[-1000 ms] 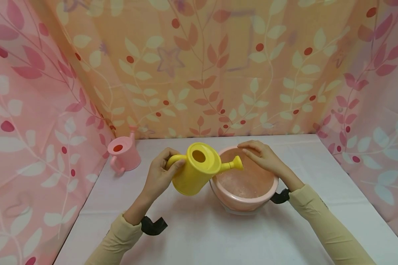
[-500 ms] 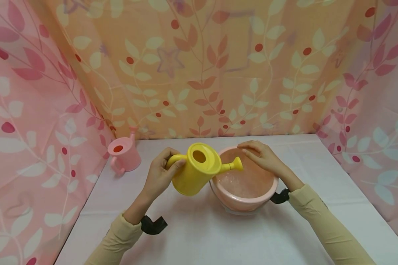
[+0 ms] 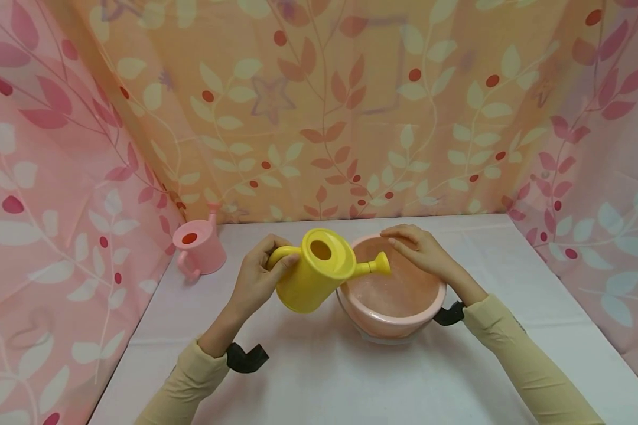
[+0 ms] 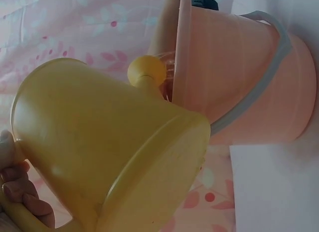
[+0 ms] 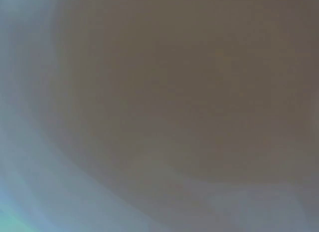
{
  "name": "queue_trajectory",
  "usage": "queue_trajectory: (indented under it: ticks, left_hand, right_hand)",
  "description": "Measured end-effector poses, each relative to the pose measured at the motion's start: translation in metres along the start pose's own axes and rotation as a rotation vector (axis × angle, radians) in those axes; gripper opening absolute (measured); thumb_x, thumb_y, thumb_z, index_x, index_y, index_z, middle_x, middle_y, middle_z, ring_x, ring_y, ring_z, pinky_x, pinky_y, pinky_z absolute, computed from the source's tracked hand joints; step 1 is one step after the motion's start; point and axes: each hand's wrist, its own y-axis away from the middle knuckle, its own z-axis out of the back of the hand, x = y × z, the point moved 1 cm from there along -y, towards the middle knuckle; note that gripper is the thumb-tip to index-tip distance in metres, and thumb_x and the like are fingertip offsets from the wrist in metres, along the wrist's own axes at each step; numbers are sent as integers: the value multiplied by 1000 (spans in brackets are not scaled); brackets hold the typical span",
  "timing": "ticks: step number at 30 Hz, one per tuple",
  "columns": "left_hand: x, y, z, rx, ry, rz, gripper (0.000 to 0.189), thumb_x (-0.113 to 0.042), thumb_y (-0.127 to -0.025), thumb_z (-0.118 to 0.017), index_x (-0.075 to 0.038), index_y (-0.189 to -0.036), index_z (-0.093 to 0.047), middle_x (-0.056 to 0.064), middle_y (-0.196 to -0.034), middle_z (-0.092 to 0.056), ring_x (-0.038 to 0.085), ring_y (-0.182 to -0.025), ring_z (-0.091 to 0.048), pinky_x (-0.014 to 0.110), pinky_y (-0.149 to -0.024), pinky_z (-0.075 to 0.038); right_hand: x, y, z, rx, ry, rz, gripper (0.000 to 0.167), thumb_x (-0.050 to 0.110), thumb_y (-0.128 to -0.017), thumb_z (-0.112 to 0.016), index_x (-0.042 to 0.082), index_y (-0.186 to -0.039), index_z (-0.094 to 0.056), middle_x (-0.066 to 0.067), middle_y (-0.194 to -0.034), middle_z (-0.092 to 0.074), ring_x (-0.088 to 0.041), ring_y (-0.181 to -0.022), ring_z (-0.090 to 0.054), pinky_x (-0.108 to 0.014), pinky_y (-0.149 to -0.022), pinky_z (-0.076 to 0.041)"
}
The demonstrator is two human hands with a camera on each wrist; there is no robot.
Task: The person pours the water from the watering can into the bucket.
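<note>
Though one bucket (image 3: 389,320), two watering cans (image 3: 309,282) (image 3: 206,254)

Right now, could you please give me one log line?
left hand: grips tilted yellow watering can; spout: over bucket; right hand: at bucket rim; pink watering can: on table

Head cam is giving soft, fairly even light, with the orange backdrop (image 3: 351,118) glowing warm and faint shadows lying on the white worktop (image 3: 308,383) below the yellow watering can (image 3: 311,283). The pink bucket (image 3: 374,327) is catching a glossy highlight along its rim. Left wrist cam is running way dimmer and kinda greyish, though a soft sheen is showing on the can. Right wrist cam is blurring everything into brown-grey mush, greenish-blue light bleeding into the bottom-left corner.
</note>
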Motion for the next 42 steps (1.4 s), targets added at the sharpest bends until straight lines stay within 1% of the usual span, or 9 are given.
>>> queue_trajectory:
  ticks: [2, 8, 12, 16, 22, 29, 34, 37, 42]
  left_hand:
    - [-4, 0, 0, 4, -3, 5, 13, -3, -86, -63, 3, -94, -55, 12, -85, -57, 15, -75, -49, 22, -68, -45]
    - [22, -3, 0, 19, 8, -12, 14, -9, -86, -64, -4, -96, -56, 7, -87, -57, 16, -77, -50, 22, -69, -46]
    - [24, -5, 0, 25, 11, -35, 15, -14, -87, -64, -6, -96, -57, 6, -87, -57, 17, -77, -51, 22, -69, -47]
    - [24, -5, 0, 33, 13, -36, 15, -16, -87, -64, -7, -96, -57, 6, -87, -56, 18, -77, -51, 23, -69, -47]
    - [20, -4, -1, 32, -8, -8, 14, -15, -87, -64, -6, -96, -57, 5, -86, -55, 17, -77, -50, 22, -69, -46]
    - [-3, -1, -1, 15, -16, 9, 13, -7, -87, -63, 0, -94, -56, 10, -86, -56, 17, -77, -50, 22, -70, -45]
    - [10, -2, -2, 11, -4, 28, 13, -9, -86, -64, -4, -94, -57, 7, -87, -56, 17, -77, -50, 22, -70, -46]
    - [19, -2, -1, 13, -4, 9, 14, -14, -86, -64, -7, -95, -57, 5, -87, -57, 17, -78, -51, 23, -70, -46]
    - [22, -2, -1, 9, 6, -20, 15, -17, -86, -65, -8, -95, -57, 4, -87, -57, 18, -77, -51, 24, -69, -47]
  right_hand:
    - [0, 0, 0, 3, -2, -5, 29, 15, -94, -54, 6, -121, -58, -11, -123, -57, -30, -121, -46, -52, -102, -34]
    - [-1, -1, 0, 7, -4, -18, 29, 15, -94, -54, 7, -121, -57, -11, -123, -57, -30, -122, -45, -53, -102, -34]
    - [-2, -1, 0, 4, -2, -19, 29, 16, -94, -55, 7, -122, -57, -11, -123, -57, -30, -122, -45, -53, -102, -34]
    - [-2, -1, 0, 1, -3, -9, 29, 15, -94, -55, 7, -121, -57, -11, -123, -57, -30, -122, -46, -52, -101, -35]
    - [-3, 0, -1, 5, -5, -12, 29, 15, -94, -55, 7, -122, -57, -11, -124, -57, -29, -122, -46, -52, -101, -35]
    - [-3, 0, -1, 7, -5, -11, 30, 19, -94, -54, 7, -122, -57, -10, -124, -57, -29, -122, -45, -52, -102, -35]
    - [-3, 0, -1, 9, -3, -9, 30, 19, -94, -54, 7, -122, -57, -11, -124, -56, -29, -122, -45, -52, -102, -35]
    - [-2, 0, -1, 7, -4, -3, 29, 16, -94, -55, 7, -122, -57, -11, -124, -57, -29, -122, -46, -52, -101, -35]
    - [-2, -1, -1, 4, 1, 5, 29, 13, -93, -55, 6, -121, -57, -11, -123, -57, -29, -121, -46, -52, -101, -36]
